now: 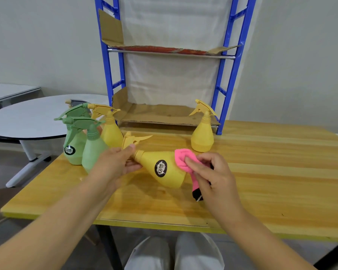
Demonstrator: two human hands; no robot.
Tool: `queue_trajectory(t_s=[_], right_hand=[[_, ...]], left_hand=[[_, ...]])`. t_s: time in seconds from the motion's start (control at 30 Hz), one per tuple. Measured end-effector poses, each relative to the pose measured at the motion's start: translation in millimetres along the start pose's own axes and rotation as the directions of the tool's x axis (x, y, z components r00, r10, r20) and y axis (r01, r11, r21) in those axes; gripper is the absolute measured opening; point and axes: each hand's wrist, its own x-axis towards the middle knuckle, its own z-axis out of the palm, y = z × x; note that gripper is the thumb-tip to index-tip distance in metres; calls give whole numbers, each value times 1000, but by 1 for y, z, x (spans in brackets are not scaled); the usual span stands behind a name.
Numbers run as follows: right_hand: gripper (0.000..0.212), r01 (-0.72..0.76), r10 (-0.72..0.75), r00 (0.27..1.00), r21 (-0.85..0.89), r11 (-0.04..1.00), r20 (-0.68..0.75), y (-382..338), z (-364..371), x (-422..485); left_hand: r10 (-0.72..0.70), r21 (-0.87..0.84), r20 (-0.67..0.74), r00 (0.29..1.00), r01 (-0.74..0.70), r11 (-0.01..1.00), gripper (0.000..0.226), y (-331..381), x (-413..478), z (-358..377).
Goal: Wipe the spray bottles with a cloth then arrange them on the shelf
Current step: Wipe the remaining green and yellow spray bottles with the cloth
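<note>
Left hand [113,164] is wrapped round the neck of a yellow bottle [176,177]; cloth [180,156], pinched in right hand [215,178], is pressed to it: wiping judged underway, shelf [160,114] placement expected next

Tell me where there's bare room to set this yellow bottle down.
Bare: the lower shelf's cardboard between the blue posts, and the table right of the right hand. Crowded: the upright bottles beside the left hand.

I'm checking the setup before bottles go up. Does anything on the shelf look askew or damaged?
Yes: the upper cardboard lies crooked, its right flap poking past the blue frame. The lower cardboard has a ragged left flap.
</note>
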Motion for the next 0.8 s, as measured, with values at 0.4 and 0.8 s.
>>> queue_trajectory(t_s=[0.4, 0.8], right_hand=[[37, -210, 198, 977, 232, 950, 74, -18, 3, -11], [27, 41, -4, 979, 178, 983, -205, -8, -14, 31]], left_hand=[[-160, -325, 32, 987, 161, 932, 11, 11, -9, 20], [-240, -305, 147, 959, 275, 912, 11, 7, -14, 13]])
